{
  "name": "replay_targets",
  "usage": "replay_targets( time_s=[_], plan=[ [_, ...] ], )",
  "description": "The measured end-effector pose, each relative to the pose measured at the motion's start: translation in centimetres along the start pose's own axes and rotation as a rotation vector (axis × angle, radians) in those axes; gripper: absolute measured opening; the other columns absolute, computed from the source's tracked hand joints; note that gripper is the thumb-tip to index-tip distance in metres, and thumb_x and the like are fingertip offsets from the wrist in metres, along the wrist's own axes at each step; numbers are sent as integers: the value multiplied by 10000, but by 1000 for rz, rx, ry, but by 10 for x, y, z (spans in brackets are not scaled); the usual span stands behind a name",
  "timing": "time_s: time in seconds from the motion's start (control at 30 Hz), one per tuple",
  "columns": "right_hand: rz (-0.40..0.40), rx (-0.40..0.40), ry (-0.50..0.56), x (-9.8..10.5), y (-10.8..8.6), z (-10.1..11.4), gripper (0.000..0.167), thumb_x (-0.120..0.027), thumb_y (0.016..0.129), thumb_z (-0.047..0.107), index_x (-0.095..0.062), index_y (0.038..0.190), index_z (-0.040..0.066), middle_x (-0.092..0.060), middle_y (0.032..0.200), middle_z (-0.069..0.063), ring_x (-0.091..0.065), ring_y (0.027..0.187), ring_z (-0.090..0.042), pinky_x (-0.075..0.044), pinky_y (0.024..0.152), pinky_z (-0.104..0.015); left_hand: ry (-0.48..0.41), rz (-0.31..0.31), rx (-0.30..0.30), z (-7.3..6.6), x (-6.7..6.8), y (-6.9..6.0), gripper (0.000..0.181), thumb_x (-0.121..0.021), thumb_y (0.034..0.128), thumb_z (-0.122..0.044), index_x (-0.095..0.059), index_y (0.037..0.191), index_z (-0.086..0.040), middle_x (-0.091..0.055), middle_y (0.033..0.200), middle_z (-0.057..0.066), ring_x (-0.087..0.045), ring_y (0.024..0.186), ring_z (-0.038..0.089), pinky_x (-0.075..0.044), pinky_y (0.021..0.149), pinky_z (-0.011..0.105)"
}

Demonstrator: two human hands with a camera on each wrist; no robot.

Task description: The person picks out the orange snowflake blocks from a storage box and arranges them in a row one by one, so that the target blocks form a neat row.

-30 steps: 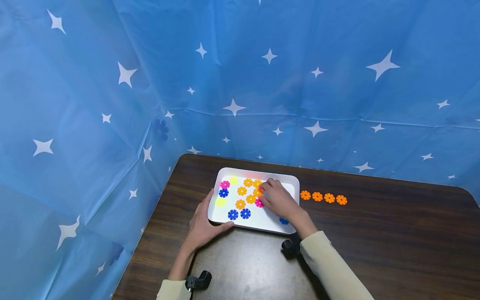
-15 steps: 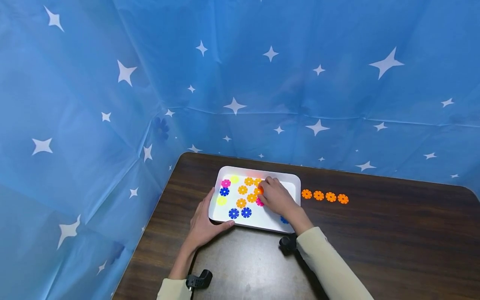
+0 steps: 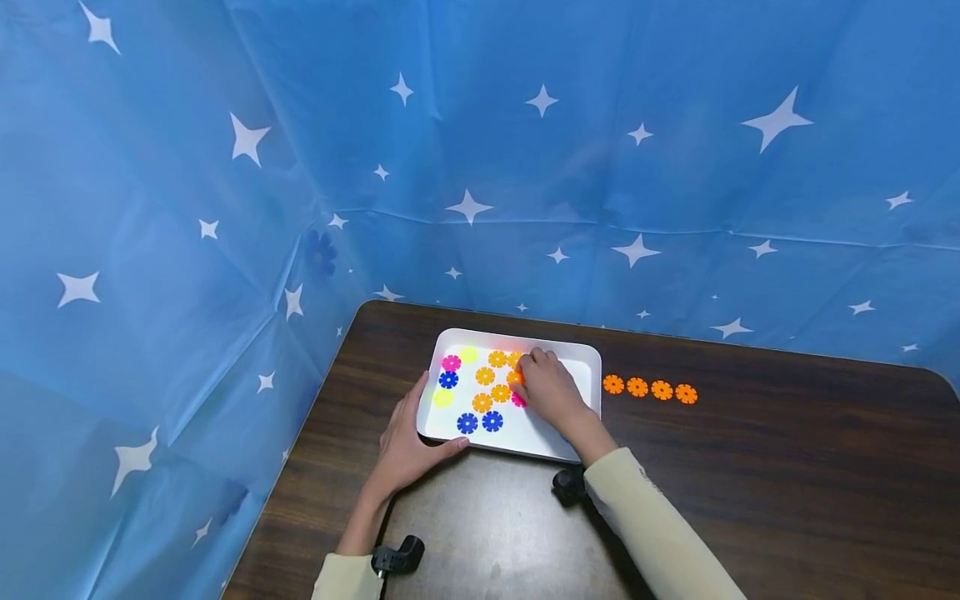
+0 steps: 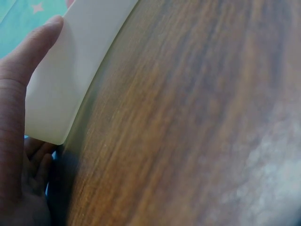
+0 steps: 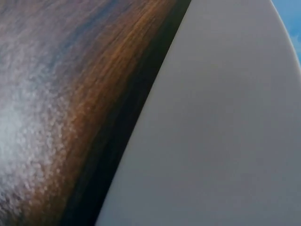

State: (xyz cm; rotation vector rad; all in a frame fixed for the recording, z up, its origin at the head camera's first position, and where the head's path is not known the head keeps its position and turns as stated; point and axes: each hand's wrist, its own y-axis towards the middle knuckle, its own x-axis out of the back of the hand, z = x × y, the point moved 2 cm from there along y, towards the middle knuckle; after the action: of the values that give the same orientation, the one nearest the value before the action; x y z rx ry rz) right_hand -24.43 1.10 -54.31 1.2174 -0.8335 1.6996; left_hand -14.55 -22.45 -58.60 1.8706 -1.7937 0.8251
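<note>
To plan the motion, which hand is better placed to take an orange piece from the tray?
Probably the right hand: it is at the orange pieces inside; the left hand holds the tray.

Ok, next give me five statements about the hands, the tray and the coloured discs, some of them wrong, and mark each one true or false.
1. Four orange discs lie in a row on the table, to the right of the tray. True.
2. The left hand is well away from the tray. False: the left hand holds the tray at its near left corner.
3. Two blue discs lie side by side close to the tray's near edge. True.
4. Both yellow discs are on the table outside the tray. False: the yellow discs are inside, towards its left side.
5. The right hand reaches into the tray. True.
</note>
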Motion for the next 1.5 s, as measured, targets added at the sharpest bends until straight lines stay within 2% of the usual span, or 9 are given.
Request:
replay_targets(
  time_s=[0.27, 0.57, 0.9, 1.17, 1.5],
  plan=[
    [0, 48, -62, 0, 0, 0, 395, -698, 968, 296, -652, 1189, -28, -636, 1128, -160, -527, 1002, -273, -506, 1016, -394, 0, 2, -7, 0, 1, 0, 1188, -829, 681, -687, -114, 1603, -464, -345, 1639, -1, -410, 1390, 269, -375, 1093, 641],
    [-12, 79, -10, 4, -7, -7, 363, -671, 990, 297, -644, 1183, -9, -633, 1070, -130, -515, 967, -261, -490, 957, -389, -1, -5, -12, 0, 1, 0, 1189, -834, 681, -682, -112, 1601, -468, -343, 1639, -1, -412, 1389, 268, -383, 1088, 632],
    [-17, 70, 45, 12, -22, -18, 407, -671, 996, 288, -637, 1280, -2, -639, 1133, -135, -529, 1009, -257, -508, 994, -387, -9, -15, -29, 0, 1, -1, 1187, -837, 680, -674, -111, 1598, -477, -347, 1633, -4, -418, 1376, 258, -382, 1081, 630],
    [-61, 107, 40, 19, -31, -24, 393, -647, 1012, 283, -640, 1288, 3, -641, 1167, -143, -558, 1049, -270, -508, 1002, -413, -5, -14, -22, 1, 1, 0, 1189, -835, 678, -678, -99, 1593, -493, -348, 1631, 0, -417, 1382, 261, -382, 1092, 633],
    [-67, 90, 59, 28, -42, -30, 398, -647, 1012, 286, -639, 1301, 13, -623, 1176, -134, -537, 1043, -262, -511, 970, -400, -8, -12, -19, 1, 1, 1, 1194, -830, 672, -694, -98, 1593, -493, -341, 1635, 2, -410, 1389, 262, -371, 1085, 635]
  ],
)
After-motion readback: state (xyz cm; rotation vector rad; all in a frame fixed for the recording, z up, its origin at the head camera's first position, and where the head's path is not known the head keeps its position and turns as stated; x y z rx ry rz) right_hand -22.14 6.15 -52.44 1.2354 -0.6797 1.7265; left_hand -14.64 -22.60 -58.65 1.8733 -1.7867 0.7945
